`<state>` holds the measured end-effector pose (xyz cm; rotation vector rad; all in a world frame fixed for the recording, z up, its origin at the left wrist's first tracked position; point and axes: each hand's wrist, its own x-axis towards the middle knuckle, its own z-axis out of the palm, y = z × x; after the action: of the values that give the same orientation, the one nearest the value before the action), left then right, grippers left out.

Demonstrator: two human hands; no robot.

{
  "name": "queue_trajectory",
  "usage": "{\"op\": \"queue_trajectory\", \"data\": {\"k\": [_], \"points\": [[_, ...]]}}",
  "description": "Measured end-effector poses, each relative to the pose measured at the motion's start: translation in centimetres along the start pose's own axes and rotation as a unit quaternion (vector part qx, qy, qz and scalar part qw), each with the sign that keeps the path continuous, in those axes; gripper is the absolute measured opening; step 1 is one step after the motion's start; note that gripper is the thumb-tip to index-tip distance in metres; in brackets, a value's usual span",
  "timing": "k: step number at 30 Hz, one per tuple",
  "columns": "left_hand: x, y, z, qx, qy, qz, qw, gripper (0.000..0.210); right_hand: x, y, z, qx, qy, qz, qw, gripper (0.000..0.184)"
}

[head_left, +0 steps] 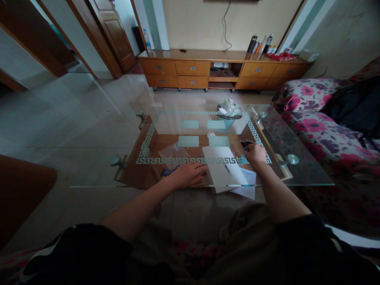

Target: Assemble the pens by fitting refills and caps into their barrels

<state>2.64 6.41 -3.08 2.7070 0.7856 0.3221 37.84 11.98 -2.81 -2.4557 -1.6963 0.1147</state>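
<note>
My left hand [191,174] is open, palm down over the near part of the glass tabletop [166,174], its fingers stretched towards a white pad or box [218,174]. That white thing shows through the glass, with the printed border crossing it. A slim dark pen-like item [227,169] appears over it. Further right, my right hand [256,153] has its fingers bent together beside a row of small dark sticks [246,143], perhaps pens. What the fingertips hold is too small to make out. A blue item [242,159] is just left of that hand.
Loose white sheets [249,182] and a clear plastic bag [173,152] show below the glass. A full waste basket [228,114] stands beyond the table. A flowered sofa [314,130] lies to the right. A wooden cabinet [192,68] runs along the wall.
</note>
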Motion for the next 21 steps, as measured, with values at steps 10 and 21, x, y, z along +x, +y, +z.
{"op": "queue_trajectory", "data": {"k": [10, 21], "points": [[-0.5, -1.7, -0.6, 0.016, 0.022, -0.033, 0.999, 0.031, -0.5, -0.6, 0.2, -0.036, -0.003, -0.008, 0.999, 0.032], [-2.6, -2.2, 1.6, 0.078, -0.033, -0.233, 0.969, 0.093, -7.4, -5.0, 0.6, 0.057, -0.146, -0.348, 0.925, 0.099]]}}
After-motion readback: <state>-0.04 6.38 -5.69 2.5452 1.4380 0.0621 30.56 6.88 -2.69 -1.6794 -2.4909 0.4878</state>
